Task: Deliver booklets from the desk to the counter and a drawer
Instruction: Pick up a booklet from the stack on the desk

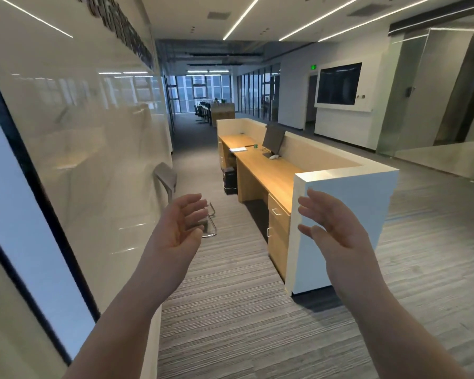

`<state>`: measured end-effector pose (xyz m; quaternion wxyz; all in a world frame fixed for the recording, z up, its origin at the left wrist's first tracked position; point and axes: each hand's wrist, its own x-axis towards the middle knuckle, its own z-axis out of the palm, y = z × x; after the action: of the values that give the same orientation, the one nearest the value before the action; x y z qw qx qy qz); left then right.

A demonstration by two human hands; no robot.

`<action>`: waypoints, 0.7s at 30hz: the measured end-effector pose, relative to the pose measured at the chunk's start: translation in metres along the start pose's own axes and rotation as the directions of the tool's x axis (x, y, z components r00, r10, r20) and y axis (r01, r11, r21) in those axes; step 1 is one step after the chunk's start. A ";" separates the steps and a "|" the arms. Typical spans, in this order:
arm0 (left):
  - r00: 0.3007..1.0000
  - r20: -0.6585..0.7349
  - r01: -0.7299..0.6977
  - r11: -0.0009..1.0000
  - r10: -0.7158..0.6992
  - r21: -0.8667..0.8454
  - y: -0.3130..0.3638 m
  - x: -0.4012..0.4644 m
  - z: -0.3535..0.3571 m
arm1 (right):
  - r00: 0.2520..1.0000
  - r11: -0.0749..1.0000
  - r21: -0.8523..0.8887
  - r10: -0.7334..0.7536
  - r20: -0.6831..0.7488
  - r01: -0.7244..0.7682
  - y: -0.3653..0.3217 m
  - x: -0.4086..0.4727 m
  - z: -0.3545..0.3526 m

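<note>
A long wooden desk [268,170] runs away from me behind a white reception counter [340,170]. White booklets [238,149] lie flat on the desk's far half, left of a monitor. Wooden drawers [278,222] with metal handles sit under the near end of the desk, all closed. My left hand [182,228] is raised in front of me, palm turned inward, fingers apart, holding nothing. My right hand [331,225] is raised opposite it, in front of the counter's white end panel, fingers spread and empty. Both hands are well short of the desk.
A dark monitor [272,139], a small green object [256,145] and a white item [274,157] stand on the desk. A grey chair [167,179] sits against the glossy left wall. A computer tower [229,179] stands under the desk. Striped carpet runs down the aisle.
</note>
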<state>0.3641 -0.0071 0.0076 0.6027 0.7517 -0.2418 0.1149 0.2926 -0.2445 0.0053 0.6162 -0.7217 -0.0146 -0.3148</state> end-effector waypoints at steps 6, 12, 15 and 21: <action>1.000 0.010 -0.002 1.000 0.002 -0.022 -0.068 0.119 0.027 | 0.999 1.000 0.022 0.014 -0.032 -0.013 0.074 0.112 0.028; 1.000 0.021 -0.002 1.000 0.002 0.016 -0.145 0.262 0.059 | 1.000 0.999 0.030 0.017 0.024 -0.018 0.160 0.247 0.052; 1.000 -0.007 0.010 1.000 -0.010 0.018 -0.182 0.335 0.068 | 0.997 0.999 0.028 0.028 0.065 -0.030 0.197 0.322 0.070; 0.999 -0.020 0.044 0.999 -0.044 0.012 -0.263 0.457 0.071 | 0.995 0.999 0.039 0.035 0.088 -0.038 0.269 0.453 0.112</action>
<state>0.8794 -0.1368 -0.0210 0.6027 0.7596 -0.2182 0.1107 0.8143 -0.3748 -0.0228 0.6351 -0.7225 -0.0347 -0.2711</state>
